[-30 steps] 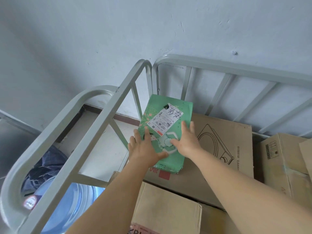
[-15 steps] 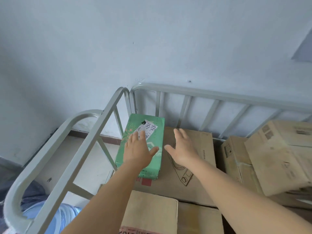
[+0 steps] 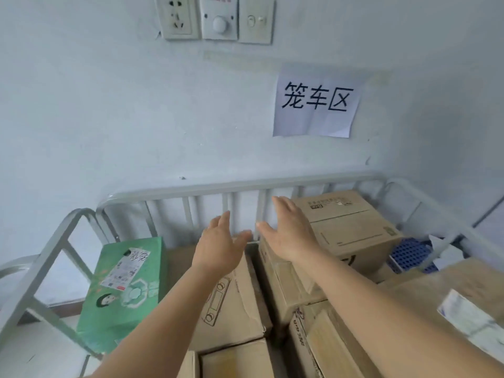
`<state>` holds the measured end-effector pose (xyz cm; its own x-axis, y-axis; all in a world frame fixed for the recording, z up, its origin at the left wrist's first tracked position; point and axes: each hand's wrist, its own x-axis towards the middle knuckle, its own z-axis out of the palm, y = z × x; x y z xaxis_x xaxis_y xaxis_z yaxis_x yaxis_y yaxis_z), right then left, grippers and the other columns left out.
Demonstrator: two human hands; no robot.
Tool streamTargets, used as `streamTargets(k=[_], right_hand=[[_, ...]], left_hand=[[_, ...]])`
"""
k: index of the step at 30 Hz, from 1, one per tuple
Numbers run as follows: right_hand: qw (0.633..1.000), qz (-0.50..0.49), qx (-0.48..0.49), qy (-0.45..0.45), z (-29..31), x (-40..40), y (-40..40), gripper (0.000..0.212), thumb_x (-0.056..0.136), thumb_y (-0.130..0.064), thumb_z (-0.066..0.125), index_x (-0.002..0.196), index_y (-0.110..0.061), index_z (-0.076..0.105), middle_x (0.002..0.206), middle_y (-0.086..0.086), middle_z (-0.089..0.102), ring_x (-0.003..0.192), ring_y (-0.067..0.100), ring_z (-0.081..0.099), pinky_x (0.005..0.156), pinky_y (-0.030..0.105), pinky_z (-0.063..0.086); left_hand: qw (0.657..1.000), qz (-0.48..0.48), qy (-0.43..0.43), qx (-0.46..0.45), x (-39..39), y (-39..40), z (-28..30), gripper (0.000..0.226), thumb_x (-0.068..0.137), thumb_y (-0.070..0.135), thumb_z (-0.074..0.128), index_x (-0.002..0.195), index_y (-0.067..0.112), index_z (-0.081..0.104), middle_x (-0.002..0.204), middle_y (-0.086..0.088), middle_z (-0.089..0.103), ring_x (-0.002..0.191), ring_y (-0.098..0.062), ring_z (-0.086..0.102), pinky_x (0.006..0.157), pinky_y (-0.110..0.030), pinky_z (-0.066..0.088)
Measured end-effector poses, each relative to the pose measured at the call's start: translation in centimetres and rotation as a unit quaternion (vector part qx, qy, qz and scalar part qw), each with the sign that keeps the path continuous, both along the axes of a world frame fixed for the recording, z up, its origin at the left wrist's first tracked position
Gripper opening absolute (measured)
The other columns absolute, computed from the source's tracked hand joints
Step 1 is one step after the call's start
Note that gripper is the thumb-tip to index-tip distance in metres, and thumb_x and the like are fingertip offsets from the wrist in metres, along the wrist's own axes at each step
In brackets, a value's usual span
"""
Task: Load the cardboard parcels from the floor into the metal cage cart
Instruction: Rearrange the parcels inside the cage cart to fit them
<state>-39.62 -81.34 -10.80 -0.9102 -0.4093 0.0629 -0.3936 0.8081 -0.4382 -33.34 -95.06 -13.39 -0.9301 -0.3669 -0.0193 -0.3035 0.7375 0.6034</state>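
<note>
Green parcel sits left of both hands, against the cage cart rail. Left hand and right hand spread, holding nothing. Stack looks uneven; parcel could tip.

Counts inside the grey metal cage cart

One green printed cardboard parcel at lower left; at least five brown cardboard boxes centre to right; one blue perforated plastic basket; two bare hands, the left hand and the right hand.

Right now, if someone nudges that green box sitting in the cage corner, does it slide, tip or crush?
The green box probably slides rather than tips: it lies flat on a cardboard carton. Likely stiff, since its edges look crisp. The cage rail beside it should stop leftward travel.
</note>
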Motion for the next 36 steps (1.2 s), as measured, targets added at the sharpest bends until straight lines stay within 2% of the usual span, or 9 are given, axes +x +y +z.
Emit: streamTargets(k=[3,9,15,20,22,25,29,33,36], right_hand=[[0.999,-0.044,-0.013,0.000,1.4,-1.8,5.4,0.065,0.097,-0.043,0.048,0.149,-0.011,0.026,0.155,0.006,0.027,0.141,0.024,0.026,0.113,0.036,0.025],[0.993,-0.108,-0.011,-0.051,1.7,-5.7,15.5,0.071,0.097,-0.048,0.046,0.154,-0.015,0.018,0.159,0.005,0.021,0.145,0.024,0.022,0.115,0.040,0.024],[0.979,-0.160,0.034,-0.125,-0.6,-7.5,26.0,0.067,0.095,-0.047,0.049,0.149,-0.014,0.028,0.151,0.007,0.035,0.136,0.028,0.037,0.108,0.045,0.036],[0.962,-0.184,0.118,-0.162,-3.0,-6.5,33.5,0.073,0.094,-0.051,0.049,0.152,-0.014,0.024,0.156,0.005,0.029,0.140,0.028,0.031,0.109,0.043,0.033],[0.960,-0.181,0.152,-0.148,-3.4,-5.9,35.7,0.079,0.092,-0.053,0.052,0.153,-0.015,0.020,0.159,0.004,0.021,0.145,0.026,0.021,0.114,0.043,0.026],[0.952,-0.225,0.137,-0.158,-4.1,-5.1,38.3,0.100,0.080,-0.065,0.060,0.155,-0.021,0.011,0.161,0.003,0.013,0.147,0.028,0.016,0.114,0.051,0.025],[0.908,-0.332,0.106,-0.232,-5.1,-3.4,41.6,0.130,0.049,-0.094,0.052,0.153,-0.026,0.013,0.155,0.010,0.030,0.139,0.037,0.031,0.109,0.055,0.030],[0.897,-0.365,0.088,-0.234,-5.7,-1.3,43.1,0.115,0.066,-0.082,0.058,0.150,-0.012,0.024,0.148,0.015,0.039,0.135,0.033,0.038,0.107,0.049,0.037],[0.900,-0.361,0.075,-0.233,-5.4,0.0,42.3,0.118,0.054,-0.087,0.059,0.144,-0.015,0.036,0.142,0.012,0.048,0.129,0.032,0.045,0.103,0.049,0.041]], left_hand=[[1.000,-0.027,-0.001,0.016,-2.0,4.8,0.9,0.070,0.098,0.049,0.042,0.155,0.017,0.015,0.159,-0.003,0.023,0.144,-0.022,0.027,0.110,-0.038,0.030],[0.996,-0.066,-0.043,0.043,-5.7,13.6,0.2,0.072,0.097,0.051,0.043,0.155,0.020,0.014,0.158,-0.005,0.025,0.140,-0.025,0.035,0.110,-0.040,0.033],[0.976,-0.164,-0.111,0.086,-6.7,22.6,-1.8,0.079,0.093,0.057,0.045,0.155,0.017,0.016,0.157,-0.007,0.029,0.142,-0.026,0.031,0.112,-0.038,0.029],[0.948,-0.259,-0.154,0.100,-5.5,27.5,-2.6,0.075,0.089,0.049,0.061,0.150,0.020,0.030,0.148,0.003,0.041,0.128,-0.016,0.043,0.096,-0.021,0.033],[0.946,-0.242,-0.171,0.131,-4.8,28.2,-3.0,0.068,0.089,0.037,0.067,0.147,0.023,0.036,0.132,0.007,0.051,0.108,-0.009,0.051,0.086,-0.019,0.041],[0.958,-0.163,-0.166,0.170,-3.9,28.4,-3.9,0.064,0.084,0.041,0.071,0.139,0.018,0.045,0.116,0.012,0.055,0.101,-0.010,0.057,0.086,-0.026,0.050],[0.964,-0.122,-0.172,0.159,-2.6,28.4,-4.7,0.056,0.086,0.049,0.064,0.129,0.017,0.050,0.111,0.002,0.063,0.098,-0.019,0.063,0.088,-0.037,0.054],[0.961,-0.070,-0.148,0.222,-1.5,28.6,-4.9,0.049,0.088,0.046,0.063,0.126,0.019,0.050,0.104,0.001,0.062,0.097,-0.025,0.064,0.087,-0.044,0.056],[0.952,-0.019,-0.127,0.278,-0.8,28.3,-4.5,0.052,0.087,0.040,0.067,0.129,0.017,0.048,0.105,-0.002,0.060,0.095,-0.028,0.065,0.081,-0.046,0.058]])
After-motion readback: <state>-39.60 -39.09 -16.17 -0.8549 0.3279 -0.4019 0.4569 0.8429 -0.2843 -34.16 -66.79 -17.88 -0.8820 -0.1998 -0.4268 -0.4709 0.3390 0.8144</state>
